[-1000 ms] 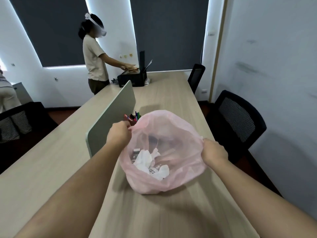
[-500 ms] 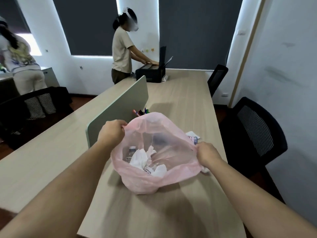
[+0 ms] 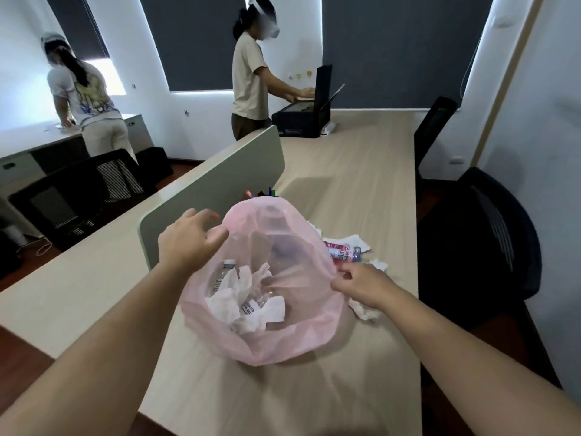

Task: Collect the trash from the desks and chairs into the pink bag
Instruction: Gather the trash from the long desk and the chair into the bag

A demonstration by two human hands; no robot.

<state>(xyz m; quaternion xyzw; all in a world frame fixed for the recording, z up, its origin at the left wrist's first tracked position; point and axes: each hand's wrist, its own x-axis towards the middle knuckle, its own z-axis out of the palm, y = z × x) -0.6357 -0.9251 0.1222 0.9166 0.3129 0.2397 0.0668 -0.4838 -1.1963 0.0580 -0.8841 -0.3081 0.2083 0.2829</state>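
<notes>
The pink bag (image 3: 292,344) stands open on the light wooden desk (image 3: 355,184), with crumpled white tissues (image 3: 251,309) and a small clear bottle (image 3: 224,273) inside. My left hand (image 3: 188,240) holds the bag's left rim between thumb and loosely spread fingers. My right hand (image 3: 358,283) pinches the right rim. On the desk just right of the bag lie a plastic bottle with a red label (image 3: 342,251), white tissue (image 3: 355,240) under it, and another crumpled tissue (image 3: 366,311) below my right hand.
A grey-green divider panel (image 3: 220,184) runs along the desk left of the bag, with coloured pens (image 3: 261,193) behind the bag. Black chairs (image 3: 484,243) stand at the right edge. A printer (image 3: 301,119) sits at the far end, where a person stands; another person stands far left.
The view turned left and dipped, so trash to the right of the bag came into sight. The bag settled lower on the desk. Both fists loosened, the left hand's fingers spreading.
</notes>
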